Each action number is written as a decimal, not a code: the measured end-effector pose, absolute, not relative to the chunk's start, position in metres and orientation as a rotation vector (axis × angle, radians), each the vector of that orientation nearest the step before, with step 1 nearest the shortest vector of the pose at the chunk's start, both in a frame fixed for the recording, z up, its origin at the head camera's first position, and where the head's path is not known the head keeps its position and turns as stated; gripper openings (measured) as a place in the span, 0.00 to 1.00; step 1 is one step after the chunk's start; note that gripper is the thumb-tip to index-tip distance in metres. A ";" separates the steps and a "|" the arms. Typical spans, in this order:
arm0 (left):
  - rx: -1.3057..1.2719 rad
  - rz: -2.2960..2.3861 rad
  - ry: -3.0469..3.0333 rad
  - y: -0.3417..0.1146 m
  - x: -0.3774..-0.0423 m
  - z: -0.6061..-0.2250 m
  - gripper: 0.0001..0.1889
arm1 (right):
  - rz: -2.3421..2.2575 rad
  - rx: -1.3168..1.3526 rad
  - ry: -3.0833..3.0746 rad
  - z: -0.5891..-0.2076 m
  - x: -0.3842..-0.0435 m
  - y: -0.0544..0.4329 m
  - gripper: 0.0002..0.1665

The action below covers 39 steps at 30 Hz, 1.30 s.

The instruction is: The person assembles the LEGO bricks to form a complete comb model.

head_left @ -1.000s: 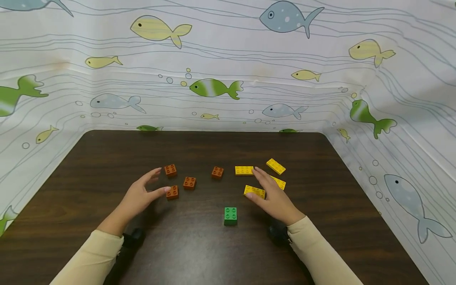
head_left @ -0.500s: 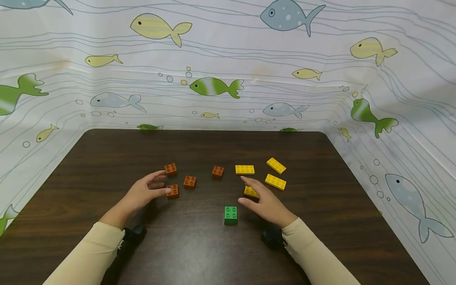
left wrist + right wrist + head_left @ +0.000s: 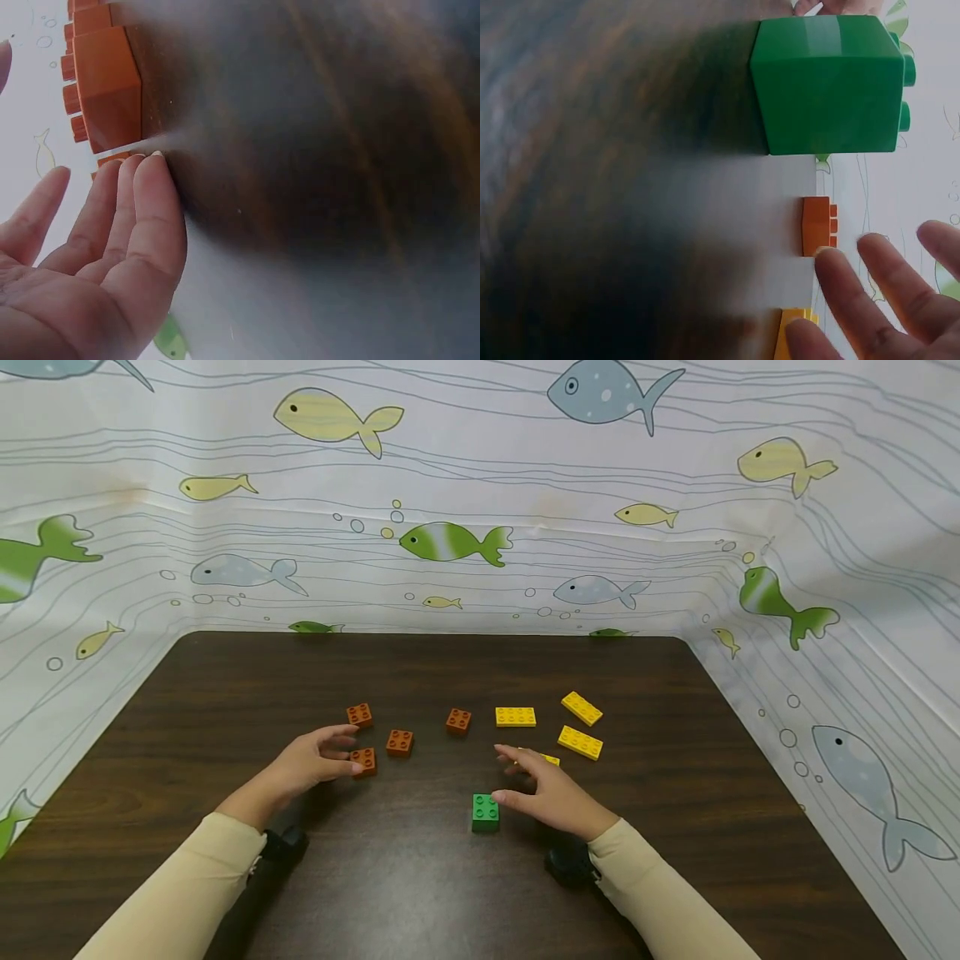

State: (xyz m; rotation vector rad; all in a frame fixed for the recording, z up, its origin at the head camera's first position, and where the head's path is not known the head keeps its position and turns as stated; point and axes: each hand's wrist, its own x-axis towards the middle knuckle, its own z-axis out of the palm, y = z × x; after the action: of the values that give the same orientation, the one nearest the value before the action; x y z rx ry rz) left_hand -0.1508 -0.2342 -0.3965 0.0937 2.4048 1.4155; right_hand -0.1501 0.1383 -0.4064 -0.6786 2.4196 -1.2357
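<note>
My left hand (image 3: 303,767) is at the left group of orange-brown toy bricks, its thumb tip at the nearest brick (image 3: 364,762) and its fingers by the back brick (image 3: 360,715). In the left wrist view the fingers (image 3: 157,217) reach out relaxed, beside an orange brick (image 3: 109,82). My right hand (image 3: 558,795) hovers, fingers spread, just right of a green brick (image 3: 485,814). Its thumb is near the brick's top right edge; whether they touch I cannot tell. The right wrist view has the green brick (image 3: 829,82) apart from the fingers. One yellow brick (image 3: 551,760) is mostly hidden behind this hand.
Two more orange-brown bricks, a left one (image 3: 400,743) and a right one (image 3: 458,722), lie mid-table. Flat yellow bricks lie at the right: one straight (image 3: 515,717), two slanted (image 3: 581,708). A fish-patterned cloth (image 3: 465,460) walls the dark wooden table (image 3: 247,677).
My right hand has moved left and toward me, from over the yellow bricks to beside the green brick. My left hand has shifted slightly, its fingers nearer the thumb. The bricks have stayed put.
</note>
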 end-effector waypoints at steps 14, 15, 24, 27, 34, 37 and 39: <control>0.081 1.299 2.442 -0.229 -0.154 -0.396 0.38 | -1.106 -0.728 2.364 -0.410 -0.150 0.137 0.40; 0.083 1.295 2.445 -0.229 -0.154 -0.396 0.38 | -1.092 -0.735 2.364 -0.410 -0.150 0.136 0.40; 0.089 1.257 2.471 -0.225 -0.156 -0.396 0.37 | -1.017 -0.737 2.354 -0.408 -0.151 0.135 0.35; 0.086 1.241 2.489 -0.224 -0.156 -0.397 0.36 | -1.024 -0.744 2.345 -0.408 -0.150 0.134 0.33; 0.074 1.214 2.517 -0.220 -0.156 -0.396 0.34 | -1.030 -0.749 2.344 -0.408 -0.149 0.134 0.26; 0.064 1.210 2.520 -0.219 -0.156 -0.395 0.33 | -1.023 -0.748 2.345 -0.407 -0.149 0.133 0.25; 0.051 1.213 2.520 -0.218 -0.156 -0.395 0.32 | -1.018 -0.749 2.347 -0.406 -0.150 0.133 0.24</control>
State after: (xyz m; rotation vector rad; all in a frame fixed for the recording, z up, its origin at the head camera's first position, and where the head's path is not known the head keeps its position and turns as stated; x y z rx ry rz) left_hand -0.1562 -0.2178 -0.3949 0.0507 2.5195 1.2135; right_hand -0.1495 0.1334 -0.4065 -0.7490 2.3466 -1.0179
